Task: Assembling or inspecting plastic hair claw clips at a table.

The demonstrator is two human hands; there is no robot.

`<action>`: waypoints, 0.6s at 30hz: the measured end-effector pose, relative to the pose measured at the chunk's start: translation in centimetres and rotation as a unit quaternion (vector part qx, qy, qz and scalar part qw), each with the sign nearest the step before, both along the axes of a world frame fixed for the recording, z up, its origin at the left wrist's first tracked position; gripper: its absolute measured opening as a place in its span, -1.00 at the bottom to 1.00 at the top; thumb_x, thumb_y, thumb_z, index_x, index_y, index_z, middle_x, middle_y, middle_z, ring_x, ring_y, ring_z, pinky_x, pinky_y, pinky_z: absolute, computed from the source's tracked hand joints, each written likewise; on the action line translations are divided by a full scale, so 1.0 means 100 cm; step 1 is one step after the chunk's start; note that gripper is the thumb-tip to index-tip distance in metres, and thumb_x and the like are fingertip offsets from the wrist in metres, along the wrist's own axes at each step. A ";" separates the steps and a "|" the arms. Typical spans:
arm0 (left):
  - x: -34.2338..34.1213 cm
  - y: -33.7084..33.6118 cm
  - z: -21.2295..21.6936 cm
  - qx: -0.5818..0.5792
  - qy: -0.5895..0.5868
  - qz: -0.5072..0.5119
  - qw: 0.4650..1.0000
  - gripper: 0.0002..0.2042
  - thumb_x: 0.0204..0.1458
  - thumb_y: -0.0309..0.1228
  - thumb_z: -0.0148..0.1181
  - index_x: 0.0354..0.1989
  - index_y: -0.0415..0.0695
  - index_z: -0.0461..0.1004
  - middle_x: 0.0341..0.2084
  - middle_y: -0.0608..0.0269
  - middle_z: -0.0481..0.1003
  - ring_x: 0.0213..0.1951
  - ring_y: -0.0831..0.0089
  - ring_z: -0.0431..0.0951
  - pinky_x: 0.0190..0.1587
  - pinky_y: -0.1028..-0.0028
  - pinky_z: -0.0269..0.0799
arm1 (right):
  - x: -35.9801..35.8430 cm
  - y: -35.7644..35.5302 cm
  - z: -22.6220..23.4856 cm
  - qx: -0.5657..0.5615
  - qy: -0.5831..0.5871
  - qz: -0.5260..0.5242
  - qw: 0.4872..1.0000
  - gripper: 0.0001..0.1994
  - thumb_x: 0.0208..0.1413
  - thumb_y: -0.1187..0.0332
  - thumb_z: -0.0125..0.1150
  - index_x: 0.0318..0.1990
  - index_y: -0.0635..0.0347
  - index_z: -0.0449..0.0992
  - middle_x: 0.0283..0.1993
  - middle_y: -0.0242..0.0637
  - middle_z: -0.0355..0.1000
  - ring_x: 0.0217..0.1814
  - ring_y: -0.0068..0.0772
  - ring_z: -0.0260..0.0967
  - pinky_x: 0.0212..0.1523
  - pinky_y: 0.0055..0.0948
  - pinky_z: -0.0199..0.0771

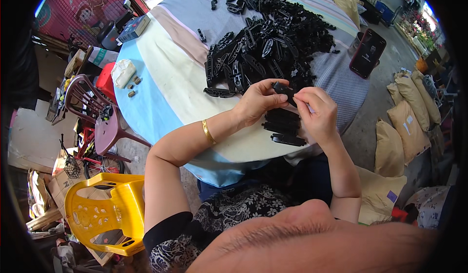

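Head view: left hand (257, 102) and right hand (319, 109) grasp a small, oblong black part (283, 89).

Black piece (283, 90): narrow, elongated, dark throughout; partly covered by left hand (257, 101) and right hand (319, 111), held between them above the surface (183, 102). Long axis slants from upper left to lower right. Fine detail unresolved.

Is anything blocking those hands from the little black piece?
No, nothing visible. The left hand grips the black plastic piece, and the right hand touches its end. The lined-up black parts lie nearer the body.
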State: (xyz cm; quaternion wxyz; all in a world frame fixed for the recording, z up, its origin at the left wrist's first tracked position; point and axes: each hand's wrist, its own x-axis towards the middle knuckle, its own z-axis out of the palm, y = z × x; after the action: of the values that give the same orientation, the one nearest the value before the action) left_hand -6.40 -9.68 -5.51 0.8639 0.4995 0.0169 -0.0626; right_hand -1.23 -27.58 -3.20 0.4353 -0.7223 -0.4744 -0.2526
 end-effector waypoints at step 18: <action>0.000 0.010 0.021 0.112 0.091 -0.113 0.983 -0.74 0.13 -0.28 0.06 -0.23 -0.26 0.43 -0.45 0.20 0.50 -0.52 0.52 0.53 -0.56 0.65 0.42 | -0.001 -0.001 0.012 -0.047 -0.143 0.054 0.987 -0.81 -0.36 0.61 0.21 -0.45 0.24 0.53 -0.38 -0.34 0.44 -0.31 -0.33 0.36 -0.38 -0.48 0.44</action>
State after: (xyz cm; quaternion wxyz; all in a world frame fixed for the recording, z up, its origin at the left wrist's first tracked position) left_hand -6.42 -8.64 -3.37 0.7846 0.5842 0.0452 -0.2028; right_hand -1.33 -27.72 -1.96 0.3418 -0.6716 -0.5815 -0.3066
